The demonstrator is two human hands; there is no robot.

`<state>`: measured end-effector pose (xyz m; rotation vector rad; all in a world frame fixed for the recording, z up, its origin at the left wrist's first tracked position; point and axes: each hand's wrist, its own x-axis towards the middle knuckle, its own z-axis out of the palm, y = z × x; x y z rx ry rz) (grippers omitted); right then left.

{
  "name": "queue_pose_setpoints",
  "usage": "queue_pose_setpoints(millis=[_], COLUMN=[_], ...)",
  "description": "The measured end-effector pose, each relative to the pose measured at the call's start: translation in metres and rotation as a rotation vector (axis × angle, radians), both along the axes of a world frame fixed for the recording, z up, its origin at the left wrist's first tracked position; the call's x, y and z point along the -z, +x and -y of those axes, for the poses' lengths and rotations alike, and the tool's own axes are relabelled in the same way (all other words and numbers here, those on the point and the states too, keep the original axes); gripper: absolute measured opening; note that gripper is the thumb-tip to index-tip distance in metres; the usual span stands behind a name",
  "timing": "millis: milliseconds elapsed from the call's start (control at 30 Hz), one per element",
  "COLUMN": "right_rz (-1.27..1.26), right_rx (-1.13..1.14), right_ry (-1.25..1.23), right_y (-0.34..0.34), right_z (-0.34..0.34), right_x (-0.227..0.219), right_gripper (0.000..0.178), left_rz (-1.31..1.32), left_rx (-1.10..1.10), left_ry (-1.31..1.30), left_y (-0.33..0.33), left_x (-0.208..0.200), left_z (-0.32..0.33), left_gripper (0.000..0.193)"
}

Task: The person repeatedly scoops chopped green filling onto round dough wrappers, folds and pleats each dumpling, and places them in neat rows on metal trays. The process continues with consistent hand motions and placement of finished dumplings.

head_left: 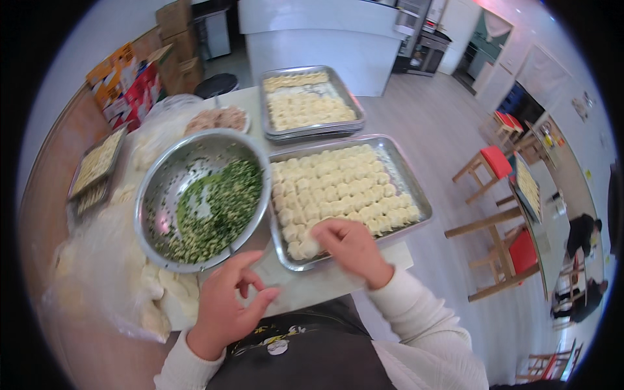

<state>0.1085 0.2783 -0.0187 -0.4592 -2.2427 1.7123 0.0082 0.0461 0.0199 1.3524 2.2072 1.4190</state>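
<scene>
Over the near edge of a metal tray (411,188) filled with rows of pale folded dumplings (331,188) is my right hand (351,250). Its fingers are bent together at a dumpling (308,246) at the near end of the rows, partly covered by the hand. My left hand (227,299) hovers near the table's front edge, thumb and fingers apart with nothing between them. Just beyond it stands a large steel bowl (146,214) holding chopped green filling (224,208), with a utensil handle at its near rim.
Stacked trays (361,120) with more dumplings sit at the back. A plate of minced meat (218,120) lies behind the bowl. On the left are dough pieces (175,292) under a clear plastic bag (97,279), and more trays (97,169). Stools (487,166) and tables stand at right.
</scene>
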Motion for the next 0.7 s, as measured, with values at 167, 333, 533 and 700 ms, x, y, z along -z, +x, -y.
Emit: queue_pose_setpoints(millis=[167,333,533,700], right_rz=[0.223,0.296,0.351,0.224], right_rx=[0.515,0.600,0.543,0.429], right_ry=[0.409,0.741,0.763,0.855], right_y=[0.031,0.035,0.032,0.044], right_z=[-0.152,-0.218,-0.223,-0.225], right_x=[0.026,0.046,0.080,0.084], right_gripper=[0.033,0.028,0.026,0.028], left_rz=[-0.018,-0.040,0.017,0.094], left_rx=[-0.115,-0.263,-0.478,-0.734], left_ry=[0.008,0.009,0.073,0.023], left_y=[-0.012,-0.022,-0.039,-0.055], left_x=[0.009,0.022,0.034,0.070], left_z=[0.009,0.031,0.077,0.127], left_gripper=[0.034,0.025,0.017,0.014])
